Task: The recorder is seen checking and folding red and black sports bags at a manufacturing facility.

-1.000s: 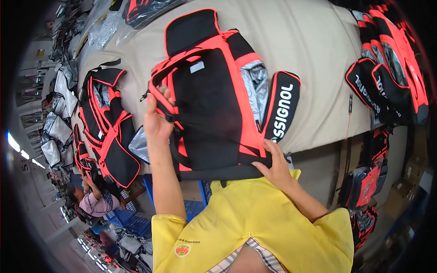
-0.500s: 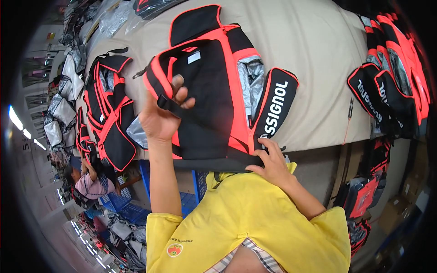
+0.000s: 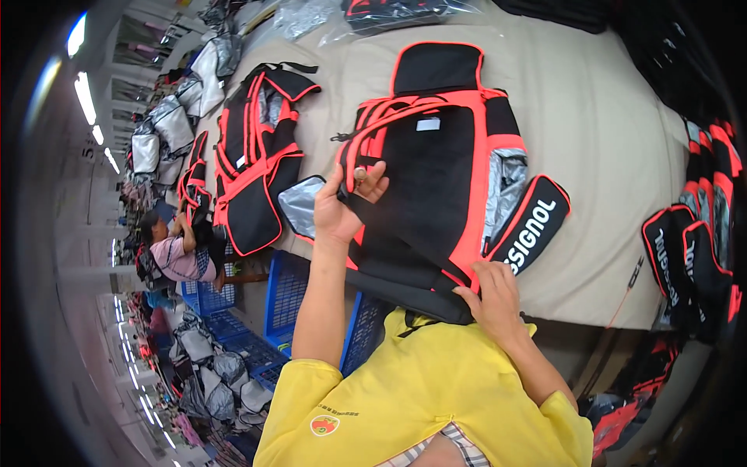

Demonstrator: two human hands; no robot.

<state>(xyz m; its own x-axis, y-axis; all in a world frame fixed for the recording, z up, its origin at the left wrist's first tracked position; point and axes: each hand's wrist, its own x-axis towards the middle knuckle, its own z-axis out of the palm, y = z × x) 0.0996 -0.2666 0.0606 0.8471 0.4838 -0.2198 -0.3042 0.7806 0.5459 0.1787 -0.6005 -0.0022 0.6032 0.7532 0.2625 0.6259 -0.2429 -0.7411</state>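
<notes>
- The black-and-red backpack (image 3: 436, 171) lies flat on the beige desk (image 3: 607, 124), back panel up, its lower edge hanging over the near edge of the desk toward the person.
- The left hand (image 3: 342, 206) holds the backpack's left side; its fingers (image 3: 373, 180) are closed on a black shoulder strap (image 3: 389, 233) and the red-trimmed edge beside it, with a small pale part pinched at the thumb tip.
- The right hand (image 3: 490, 300) rests on the lower right corner of the backpack, fingers pressed together on the black bottom edge.
- A black side flap with white lettering (image 3: 533, 226) stands open to the right; silver lining (image 3: 506, 183) shows beside it.
- A second backpack (image 3: 257, 156) of the same kind lies to the left, well apart. More black-and-red pieces (image 3: 685, 249) are stacked at the right edge of the desk.
- Blue crates (image 3: 288, 292) stand below the desk; another person (image 3: 175, 253) sits further left.
- Risk: the overhanging lower edge may slide off the desk if the right hand lifts, as little else appears to anchor it.
- Risk: a pull on the strap alone may twist the backpack and fold the open flap beneath it.
</notes>
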